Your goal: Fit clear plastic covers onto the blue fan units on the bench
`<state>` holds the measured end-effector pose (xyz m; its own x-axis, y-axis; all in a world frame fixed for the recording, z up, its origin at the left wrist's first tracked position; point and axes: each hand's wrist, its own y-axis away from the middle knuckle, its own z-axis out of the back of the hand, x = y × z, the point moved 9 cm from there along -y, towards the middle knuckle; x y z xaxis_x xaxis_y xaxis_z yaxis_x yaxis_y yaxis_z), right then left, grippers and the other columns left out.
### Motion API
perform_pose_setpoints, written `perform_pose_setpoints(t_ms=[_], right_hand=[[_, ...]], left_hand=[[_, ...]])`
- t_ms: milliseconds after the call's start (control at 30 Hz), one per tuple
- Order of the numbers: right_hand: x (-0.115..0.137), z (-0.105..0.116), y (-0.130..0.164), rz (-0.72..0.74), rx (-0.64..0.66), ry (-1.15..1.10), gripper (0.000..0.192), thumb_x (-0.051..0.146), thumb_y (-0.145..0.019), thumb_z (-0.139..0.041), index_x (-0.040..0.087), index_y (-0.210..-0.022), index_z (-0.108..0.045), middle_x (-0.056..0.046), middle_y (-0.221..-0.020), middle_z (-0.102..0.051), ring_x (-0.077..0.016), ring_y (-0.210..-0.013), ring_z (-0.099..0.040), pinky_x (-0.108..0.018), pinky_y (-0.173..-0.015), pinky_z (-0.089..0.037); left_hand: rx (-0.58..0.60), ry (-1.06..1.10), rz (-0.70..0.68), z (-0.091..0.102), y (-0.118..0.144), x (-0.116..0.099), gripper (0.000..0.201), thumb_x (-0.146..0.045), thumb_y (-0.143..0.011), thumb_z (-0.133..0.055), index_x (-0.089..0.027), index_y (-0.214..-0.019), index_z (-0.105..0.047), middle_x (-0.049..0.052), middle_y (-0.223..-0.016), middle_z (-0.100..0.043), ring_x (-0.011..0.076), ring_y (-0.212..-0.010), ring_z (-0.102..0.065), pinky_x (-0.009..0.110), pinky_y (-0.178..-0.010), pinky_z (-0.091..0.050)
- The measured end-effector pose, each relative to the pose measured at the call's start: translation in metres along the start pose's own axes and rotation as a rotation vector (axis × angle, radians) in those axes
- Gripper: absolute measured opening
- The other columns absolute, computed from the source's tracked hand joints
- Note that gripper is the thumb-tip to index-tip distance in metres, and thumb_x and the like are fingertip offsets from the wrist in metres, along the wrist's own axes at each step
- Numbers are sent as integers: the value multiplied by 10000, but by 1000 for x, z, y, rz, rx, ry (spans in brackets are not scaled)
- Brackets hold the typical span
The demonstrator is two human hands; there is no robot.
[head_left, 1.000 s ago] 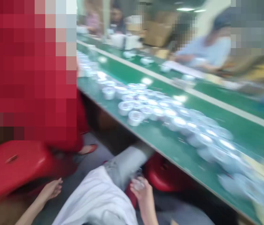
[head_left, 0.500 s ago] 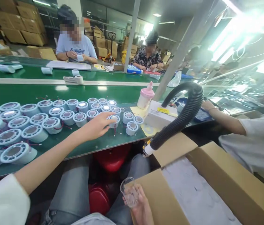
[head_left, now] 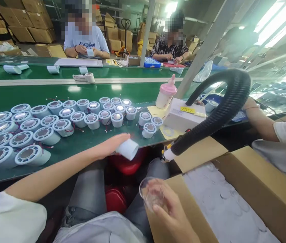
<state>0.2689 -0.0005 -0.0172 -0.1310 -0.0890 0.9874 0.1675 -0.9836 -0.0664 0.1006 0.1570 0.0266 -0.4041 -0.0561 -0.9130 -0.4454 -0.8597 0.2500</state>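
Roughly thirty white round housings point(head_left: 62, 127) on the green table point(head_left: 18, 92), one more in the left hand point(head_left: 111, 145), one clear disc point(head_left: 152, 194), one black hose point(head_left: 224, 104), one pink-capped bottle point(head_left: 166, 95), one open carton point(head_left: 246, 189)

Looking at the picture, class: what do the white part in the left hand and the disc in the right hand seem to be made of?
White part: probably plastic, matte, uniformly opaque white. Disc: likely clear plastic, glossy; the fingers show through it.
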Motion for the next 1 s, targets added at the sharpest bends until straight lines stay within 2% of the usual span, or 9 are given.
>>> perform_pose_setpoints(t_ms=[67, 133, 200, 267, 400, 500, 667, 867, 1000], right_hand=[[33, -2, -7, 189, -28, 451, 387, 291, -827, -601, 259, -1213, -606, -127, -1222, -511, -285, -1087, -566, -406, -910, -494], [52, -8, -14, 294, -75, 774, 477, 216, -828, -577, 287, -1299, -550, -138, -1239, -470, -296, -1052, -563, -434, -868, -516], [55, -14, -21, 297, -95, 962, 476, 147, -820, -553, 284, -1276, -570, -151, -1248, -463, -320, -1043, -542, -475, -833, -523], [49, -19, -27, 255, -57, 1001, 401, 78, -790, -548, 250, -1137, -648, -154, -1262, -468, -333, -1071, -517, -485, -827, -523], [35, -26, -27, 141, 127, 703, 146, 101, -732, -674, 209, -826, -646, -102, -1247, -487, -279, -1108, -523, -425, -889, -508], [36, -23, -24, 44, 167, 459, 94, 217, -764, -712, 206, -772, -619, -72, -1177, -523, -234, -1099, -542, -376, -931, -473], [44, -13, -24, -28, 62, 336, 181, 235, -877, -539, 192, -713, -605, -64, -1012, -550, -187, -946, -574, -334, -848, -474], [23, 5, -22, -163, -114, 67, 236, 286, -832, -580, 178, -621, -575, -68, -966, -559, -199, -914, -613, -280, -684, -520], [17, 15, -24, -149, -141, -72, 281, 320, -827, -624, 179, -587, -580, -61, -931, -655, -214, -897, -659, -339, -762, -539]], left_hand=[[217, 252, 214, -42, 27, 31, 512, -621, -823, -365, -151, -910, -547, 32, -682, -553, 157, -551, -536, 241, -424, -416], [435, 380, 311, -77, 52, 42, 454, -577, -805, -448, -155, -929, -559, 28, -703, -559, 136, -521, -529, 205, -381, -380], [537, 301, 253, -92, 67, 39, 371, -496, -820, -485, -164, -946, -592, 30, -761, -574, 117, -537, -520, 199, -407, -395], [483, 36, 46, -90, 70, 25, 281, -404, -843, -495, -179, -941, -632, 44, -883, -593, 136, -670, -559, 237, -565, -476], [229, -340, -252, -74, 74, 0, 196, -301, -838, -542, -202, -981, -632, 39, -1000, -576, 179, -890, -559, 306, -835, -448], [161, -265, -248, -70, 76, 3, 332, -337, -774, -658, -198, -1065, -582, 33, -1003, -594, 174, -871, -570, 287, -791, -461], [101, -125, -341, -68, 73, 9, 603, -422, -609, -807, -213, -1137, -605, 70, -1052, -584, 215, -960, -587, 324, -825, -493], [214, -174, -448, -82, 71, 17, 656, -387, -592, -822, -266, -1203, -615, 135, -1334, -492, 306, -1229, -486, 489, -1039, -395], [322, 87, -298, -92, 71, 23, 661, -319, -668, -780, -247, -1281, -543, 116, -1286, -574, 263, -1140, -575, 395, -925, -514]])
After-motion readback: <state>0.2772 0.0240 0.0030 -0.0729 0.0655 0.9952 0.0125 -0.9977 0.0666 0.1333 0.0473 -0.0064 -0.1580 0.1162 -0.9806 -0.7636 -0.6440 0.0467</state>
